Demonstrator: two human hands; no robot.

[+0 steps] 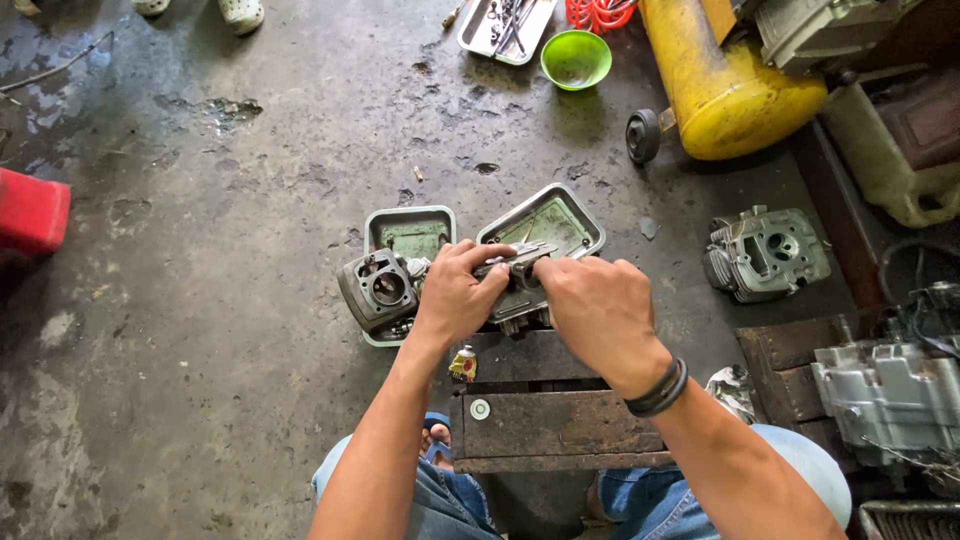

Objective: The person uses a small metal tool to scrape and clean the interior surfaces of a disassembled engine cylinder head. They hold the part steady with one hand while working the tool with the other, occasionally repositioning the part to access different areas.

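Grey, stained concrete floor [200, 300] fills most of the view, with wet dark patches on it. Down at the bottom sits a low wooden bench [555, 425], dark and worn, between the person's knees in blue jeans. Both hands are up above the far end of the bench, close together. The left hand [455, 295] and the right hand [597, 305] are both closed around a small grey metal engine part [520, 272], pinching it from each side with fingers and thumbs. The part is held in the air between the two hands, just over two metal trays. The right wrist wears a black band [660, 390]. Just beside the left hand lies a grey engine cylinder [378, 290] with a big round hole, resting at the edge of a square metal tray [410, 232]. A second metal tray [552, 222] lies tilted behind the hands. Off to the right, well apart, sits another grey engine block [767, 252] on the floor. Farther back stands a yellow tank [725, 85] with a small black wheel [643, 136]. Near it is a green bowl [576, 58] and a flat tray of tools [505, 25]. A red box [30, 212] peeks in at the left edge.
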